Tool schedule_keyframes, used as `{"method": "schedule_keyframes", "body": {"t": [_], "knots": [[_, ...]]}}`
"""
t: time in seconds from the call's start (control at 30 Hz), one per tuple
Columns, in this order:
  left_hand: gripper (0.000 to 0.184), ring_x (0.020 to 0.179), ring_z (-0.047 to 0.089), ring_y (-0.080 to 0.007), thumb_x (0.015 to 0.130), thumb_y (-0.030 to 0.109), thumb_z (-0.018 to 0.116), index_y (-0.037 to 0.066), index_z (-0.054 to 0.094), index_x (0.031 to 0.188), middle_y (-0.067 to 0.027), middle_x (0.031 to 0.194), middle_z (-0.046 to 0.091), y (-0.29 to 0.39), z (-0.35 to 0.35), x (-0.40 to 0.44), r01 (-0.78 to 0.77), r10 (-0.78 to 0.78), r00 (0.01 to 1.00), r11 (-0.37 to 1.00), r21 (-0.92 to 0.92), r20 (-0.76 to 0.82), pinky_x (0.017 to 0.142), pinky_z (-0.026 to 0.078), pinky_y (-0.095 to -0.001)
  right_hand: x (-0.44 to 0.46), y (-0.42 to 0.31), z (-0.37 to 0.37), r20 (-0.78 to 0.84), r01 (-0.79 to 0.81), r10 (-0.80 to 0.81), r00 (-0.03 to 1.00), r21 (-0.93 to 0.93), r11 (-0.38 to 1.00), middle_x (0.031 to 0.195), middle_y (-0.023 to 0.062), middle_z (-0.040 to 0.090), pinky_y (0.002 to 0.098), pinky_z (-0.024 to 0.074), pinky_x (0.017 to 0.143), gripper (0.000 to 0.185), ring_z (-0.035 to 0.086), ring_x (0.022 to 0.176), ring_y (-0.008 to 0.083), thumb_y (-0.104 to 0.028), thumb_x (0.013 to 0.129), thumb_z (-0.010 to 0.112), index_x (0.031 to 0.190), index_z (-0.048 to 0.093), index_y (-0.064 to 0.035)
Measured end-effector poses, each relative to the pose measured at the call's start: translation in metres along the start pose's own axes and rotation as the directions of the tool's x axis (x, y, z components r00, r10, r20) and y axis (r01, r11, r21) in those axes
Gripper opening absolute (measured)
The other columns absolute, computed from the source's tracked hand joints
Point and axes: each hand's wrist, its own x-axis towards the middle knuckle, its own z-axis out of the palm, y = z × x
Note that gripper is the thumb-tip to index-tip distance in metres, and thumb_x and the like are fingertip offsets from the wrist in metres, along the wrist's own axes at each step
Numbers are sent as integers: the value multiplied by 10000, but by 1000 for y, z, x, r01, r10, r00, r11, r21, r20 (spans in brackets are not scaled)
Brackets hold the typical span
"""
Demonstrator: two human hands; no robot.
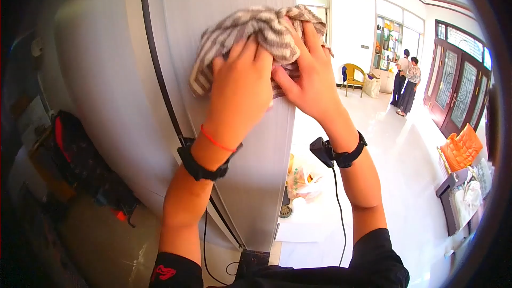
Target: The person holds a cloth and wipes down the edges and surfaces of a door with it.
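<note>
Striped cloth, brown-grey and white, bunched: twelve o'clock, before the upper part of a pale grey panel. Left hand: at the cloth's seven o'clock, fingers bent and gripping its folds. Right hand: at the cloth's four o'clock, fingers clutching a gathered fold, thumb spread apart. Red cord: left wrist. Yellow chair: two o'clock. Two people, standing: two o'clock, farther out. Orange seat: between three and four.
</note>
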Motion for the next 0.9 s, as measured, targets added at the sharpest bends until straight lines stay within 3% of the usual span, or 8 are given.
{"method": "schedule_keyframes", "body": {"t": [0.1,0.2,0.33,0.53,0.63,0.73,0.77,0.9], "knots": [[345,1086,607,-288,856,73,590,79,614,1200,-89,1116,659,4,3,-31,32,-34,999,999,-32,-40,812,436,-480,12,-11,-10,64,-39,49,997,-150,988,1379,288,472,441,436,910,849,614,1054,388,-258,684,807,1463,491,-135],[482,1102,591,-367,818,-8,560,19,567,1299,-164,1170,641,-3,-8,-45,68,-60,995,991,-113,76,847,454,-478,25,-21,-13,88,-63,87,992,-245,967,1390,283,461,442,449,894,873,631,1031,386,-211,651,824,1454,485,-156],[456,1081,604,-349,819,-8,565,29,598,1273,-157,1112,658,-13,-8,-40,19,-13,999,987,-161,42,857,446,-467,28,-29,-17,141,-77,127,982,-318,945,1295,229,513,445,466,847,868,647,932,366,-173,609,833,1411,501,-165],[54,891,581,-340,799,81,629,57,601,838,-125,907,609,-13,12,-76,1,-4,1000,989,-151,-23,745,405,-462,-19,-56,-18,186,-2,109,976,-499,867,1260,144,565,448,471,839,798,632,908,273,-199,567,829,1308,567,-63],[49,857,590,-311,792,85,647,70,611,822,-94,862,610,-12,13,-93,-39,38,999,986,-163,-11,727,399,-444,-39,-62,-17,260,-56,207,943,-489,871,1321,228,546,472,461,934,863,634,1039,360,-193,580,835,1365,530,-6],[43,840,591,-308,804,90,652,74,615,817,-91,854,610,-19,7,-89,-49,48,999,974,-222,-8,718,397,-443,-28,-62,-20,270,-33,193,943,-503,864,1354,235,535,480,461,954,922,636,1045,359,-195,564,853,1396,499,-12],[38,834,594,-307,832,95,646,77,626,859,-90,851,612,-21,3,-87,-38,44,999,969,-244,19,713,397,-444,-23,-56,-18,223,-13,156,962,-535,845,1337,206,549,471,465,897,936,644,940,313,-229,542,847,1378,485,-9],[132,882,600,-303,885,140,628,85,641,1004,-79,913,626,-24,-6,-58,-14,8,1000,974,-226,-28,741,396,-444,16,-36,-25,239,-124,225,945,-374,919,1357,220,540,428,509,870,952,648,1050,360,-270,681,846,1451,383,45]]}}
